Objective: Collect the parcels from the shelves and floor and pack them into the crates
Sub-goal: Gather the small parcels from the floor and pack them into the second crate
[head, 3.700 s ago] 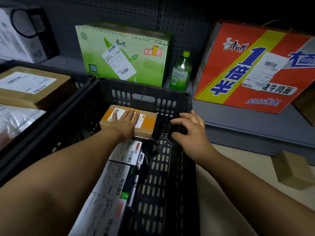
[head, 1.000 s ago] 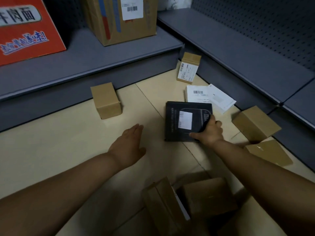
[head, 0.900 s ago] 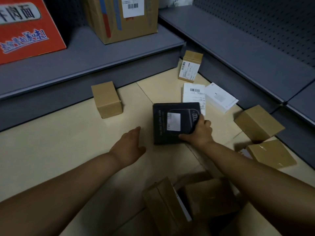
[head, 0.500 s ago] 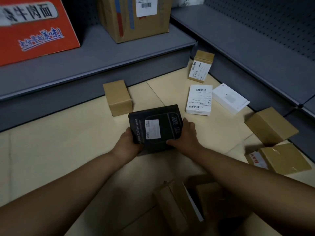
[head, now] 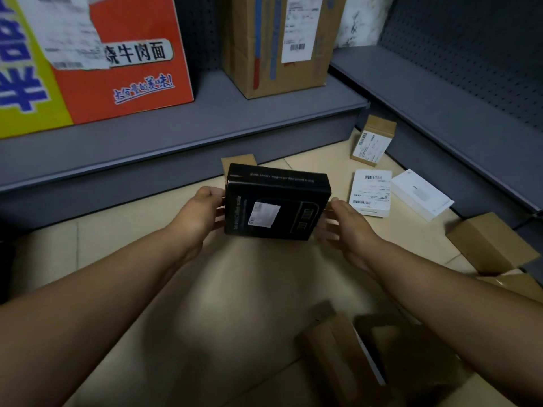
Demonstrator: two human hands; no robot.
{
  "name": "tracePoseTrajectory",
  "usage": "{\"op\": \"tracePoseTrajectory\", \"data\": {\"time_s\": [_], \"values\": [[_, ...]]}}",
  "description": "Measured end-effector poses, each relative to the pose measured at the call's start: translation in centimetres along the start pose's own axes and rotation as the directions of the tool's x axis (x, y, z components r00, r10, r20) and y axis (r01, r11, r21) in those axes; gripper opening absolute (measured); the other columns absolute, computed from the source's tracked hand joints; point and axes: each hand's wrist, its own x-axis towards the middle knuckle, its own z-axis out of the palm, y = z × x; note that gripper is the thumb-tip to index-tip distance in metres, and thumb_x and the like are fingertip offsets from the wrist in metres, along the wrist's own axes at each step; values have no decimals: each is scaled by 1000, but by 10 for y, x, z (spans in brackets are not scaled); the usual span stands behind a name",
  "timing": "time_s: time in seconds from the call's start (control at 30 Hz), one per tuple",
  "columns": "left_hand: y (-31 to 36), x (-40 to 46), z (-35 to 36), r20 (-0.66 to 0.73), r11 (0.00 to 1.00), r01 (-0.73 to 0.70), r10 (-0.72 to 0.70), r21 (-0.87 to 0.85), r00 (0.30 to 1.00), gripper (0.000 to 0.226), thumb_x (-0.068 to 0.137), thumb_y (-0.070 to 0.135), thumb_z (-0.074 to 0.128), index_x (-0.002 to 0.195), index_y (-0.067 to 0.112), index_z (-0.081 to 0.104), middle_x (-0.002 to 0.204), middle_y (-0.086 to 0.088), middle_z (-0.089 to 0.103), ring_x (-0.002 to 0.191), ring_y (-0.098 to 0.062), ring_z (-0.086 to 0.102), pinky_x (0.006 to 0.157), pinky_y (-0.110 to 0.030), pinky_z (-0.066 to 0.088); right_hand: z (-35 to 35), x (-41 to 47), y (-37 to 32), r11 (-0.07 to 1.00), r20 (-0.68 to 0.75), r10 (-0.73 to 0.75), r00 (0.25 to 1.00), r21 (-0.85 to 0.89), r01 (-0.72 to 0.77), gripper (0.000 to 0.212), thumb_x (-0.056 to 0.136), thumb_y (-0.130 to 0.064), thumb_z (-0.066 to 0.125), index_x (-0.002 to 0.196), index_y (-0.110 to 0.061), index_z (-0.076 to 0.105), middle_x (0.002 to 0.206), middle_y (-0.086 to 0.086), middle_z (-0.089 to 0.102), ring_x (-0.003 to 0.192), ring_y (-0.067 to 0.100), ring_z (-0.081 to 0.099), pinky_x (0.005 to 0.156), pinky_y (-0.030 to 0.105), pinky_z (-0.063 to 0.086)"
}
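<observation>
A black box (head: 276, 205) with a white sticker sits at frame centre, lifted off the cream floor (head: 123, 254), gripped at its side edges by the left hand (head: 197, 214) and the right hand (head: 345, 226), fingers curled on it. Behind it a small brown carton (head: 238, 160) peeks out. To the right lie a labelled white parcel (head: 371, 192), a white box (head: 420, 195) and a cardboard box (head: 490, 245). The grey shelf (head: 164, 127) above holds an orange noodle carton (head: 97, 57).

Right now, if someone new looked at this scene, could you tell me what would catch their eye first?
First, the black box at centre, held above the floor between the left hand and right hand. Next, the big orange carton on the grey shelf at upper left. Then the small parcels scattered over the floor at right, such as the white labelled box.
</observation>
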Motion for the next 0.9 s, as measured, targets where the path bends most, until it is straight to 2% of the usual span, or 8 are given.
{"op": "tracePoseTrajectory", "data": {"time_s": [0.2,0.27,0.33,0.4,0.57,0.7,0.8,0.9], "values": [[14,-11,-35,-70,994,15,-22,-104,997,41,99,42,34,121,10,47,108,-9,58,94,-23,59,80,-33,49,33,-17,-14,981,60,152,987,116,-158,44,94,-53,43,101,-13,60,92,8,70,95,28,66,83,51,55],[16,-17,-46,-93,997,-29,22,-78,995,30,97,32,46,120,13,45,106,-7,57,85,-16,58,70,-29,49,45,-23,-18,983,90,146,985,100,-155,32,93,-39,53,102,-8,56,98,11,67,94,28,65,84,50,55],[16,-22,-59,-110,997,-63,58,-37,992,42,91,11,55,130,13,40,99,-2,56,79,-13,57,67,-29,47,58,-31,-20,987,104,124,987,89,-133,13,92,-19,57,89,-10,49,93,11,62,83,25,63,72,41,56],[17,-27,-73,-108,996,-93,90,-16,990,59,86,-4,53,139,13,33,92,1,55,77,-11,57,64,-27,46,70,-38,-22,991,108,98,989,83,-107,12,90,-3,55,84,-11,48,91,14,61,76,23,60,62,32,51],[27,-41,-104,-107,984,-175,173,-15,979,70,82,-17,46,142,15,30,100,1,58,87,-10,59,64,-26,49,101,-54,-31,990,163,69,984,107,-87,33,84,16,48,110,-5,50,98,18,66,76,24,65,57,27,56],[40,-49,-131,-70,976,-218,216,-12,974,69,79,-21,45,137,16,38,120,-11,55,111,-21,55,82,-34,51,116,-59,-40,993,202,56,978,88,-75,43,88,-1,56,128,-12,44,95,10,67,66,18,63,52,27,55],[53,-54,-152,-23,970,-244,245,18,969,68,77,-23,46,131,18,42,109,-2,59,103,-15,57,68,-26,53,122,-58,-46,999,263,51,963,-26,-45,37,93,-27,54,129,-18,48,86,4,61,59,12,59,74,38,55],[62,-61,-171,1,960,-278,278,42,961,62,74,-27,46,119,15,49,110,-3,59,105,-16,56,68,-24,51,130,-64,-54,999,304,50,951,-36,-41,25,93,-29,54,117,-22,51,103,10,59,80,24,63,88,43,51]]}}
